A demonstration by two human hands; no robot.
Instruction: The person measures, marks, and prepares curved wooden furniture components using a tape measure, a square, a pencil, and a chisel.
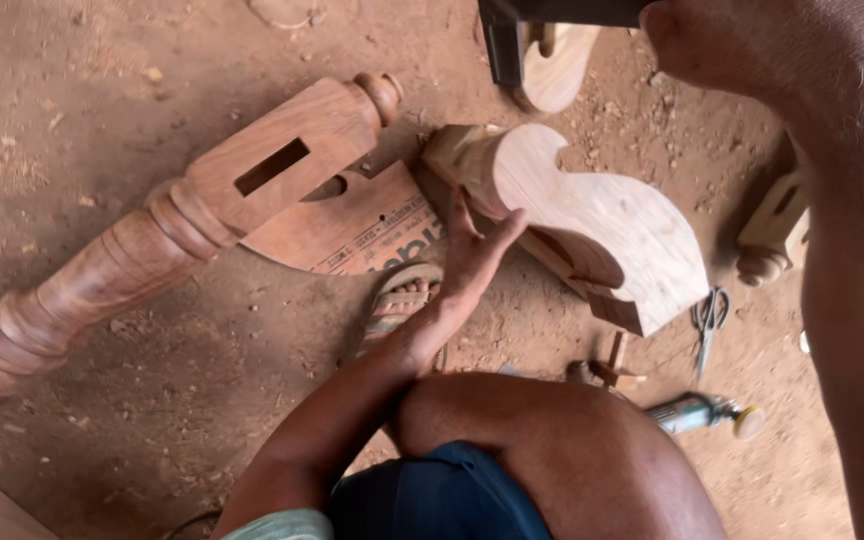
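My left hand (pixel 474 258), fingers spread, presses flat against the curved wooden block (pixel 592 225) on the dirt floor (pixel 202 380). My right hand (pixel 697 40) grips a dark tool (pixel 552 15) above.

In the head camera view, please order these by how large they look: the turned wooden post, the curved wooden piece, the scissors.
1. Turned wooden post, the longest, cut off by the left frame edge.
2. Curved wooden piece, steadied by the left hand.
3. Scissors, clearly smallest.
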